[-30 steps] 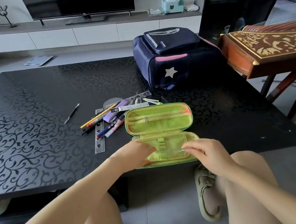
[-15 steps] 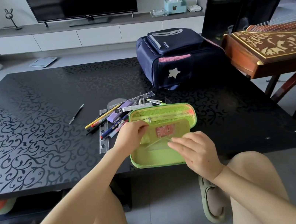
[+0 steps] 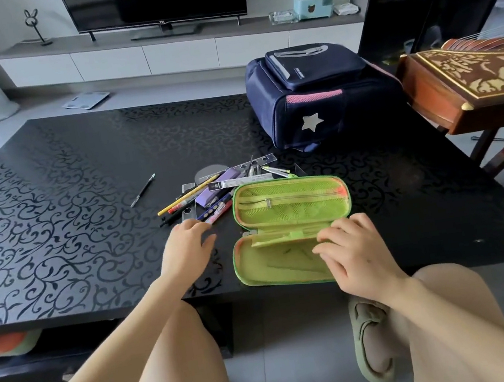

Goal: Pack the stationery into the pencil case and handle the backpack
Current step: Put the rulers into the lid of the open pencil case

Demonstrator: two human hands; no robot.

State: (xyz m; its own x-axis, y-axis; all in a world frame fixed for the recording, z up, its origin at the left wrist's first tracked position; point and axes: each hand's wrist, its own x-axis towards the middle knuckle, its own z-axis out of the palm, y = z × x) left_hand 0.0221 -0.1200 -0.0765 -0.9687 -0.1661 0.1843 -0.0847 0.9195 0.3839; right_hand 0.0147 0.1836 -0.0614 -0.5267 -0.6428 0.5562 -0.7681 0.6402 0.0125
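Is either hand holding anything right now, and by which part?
Nothing is gripped. The right hand rests on the near half of the pencil case, at its right end; the left hand is empty, near the pens.

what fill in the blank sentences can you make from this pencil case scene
1. The open pencil case is ____ in colour.
2. The navy backpack carries a white ____.
3. The right hand rests on the near half of the ____.
4. A lone pen lies to the ____ of the stationery pile.

Missing words: green; star; pencil case; left
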